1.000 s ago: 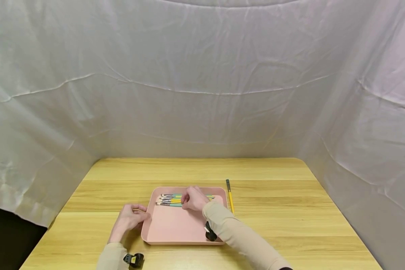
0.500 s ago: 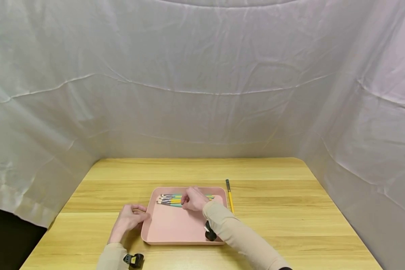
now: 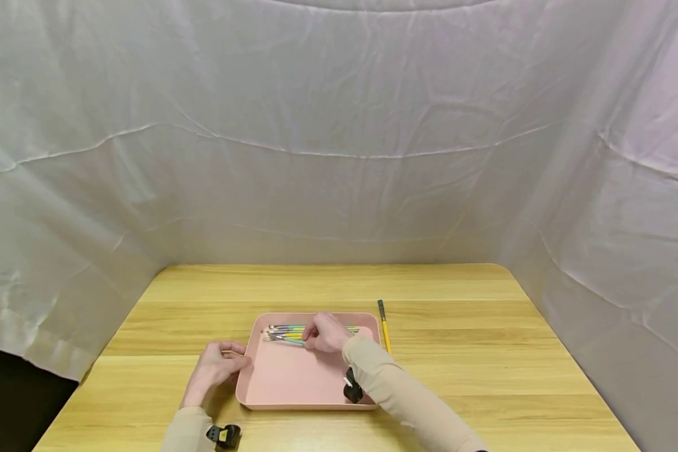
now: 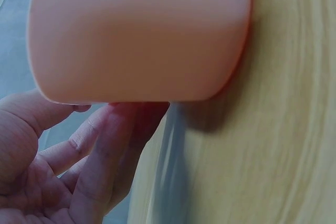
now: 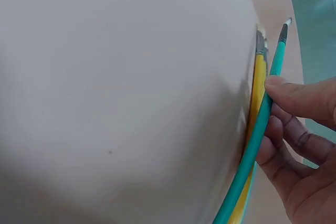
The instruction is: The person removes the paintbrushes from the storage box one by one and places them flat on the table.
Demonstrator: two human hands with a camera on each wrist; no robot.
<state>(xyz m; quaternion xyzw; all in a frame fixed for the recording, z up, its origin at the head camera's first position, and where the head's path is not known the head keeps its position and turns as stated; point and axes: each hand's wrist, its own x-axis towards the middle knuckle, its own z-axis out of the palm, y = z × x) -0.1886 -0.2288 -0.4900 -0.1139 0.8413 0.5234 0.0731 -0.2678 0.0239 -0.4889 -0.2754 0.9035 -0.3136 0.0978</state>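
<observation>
A pink tray (image 3: 296,376) lies on the wooden table. Several thin paintbrushes (image 3: 285,327) with teal and yellow handles lie side by side along its far edge, bristles to the left. My right hand (image 3: 326,333) is over that row and pinches a teal paintbrush (image 5: 257,135) between thumb and fingers. A yellow-handled paintbrush (image 5: 258,77) lies right behind it in the right wrist view. My left hand (image 3: 215,370) grips the tray's left rim, thumb at the edge; some fingertips are hidden behind the tray in the left wrist view.
Just beyond the tray's right side, a larger yellow paintbrush (image 3: 387,336) with a dark head lies on the table (image 3: 457,351). Grey cloth (image 3: 339,201) hangs behind and at both sides. Black wrist cameras (image 3: 227,435) sit on both sleeves.
The bristle end of the teal paintbrush in my right hand has shifted slightly right and toward the other brushes. My left hand and the tray stay put.
</observation>
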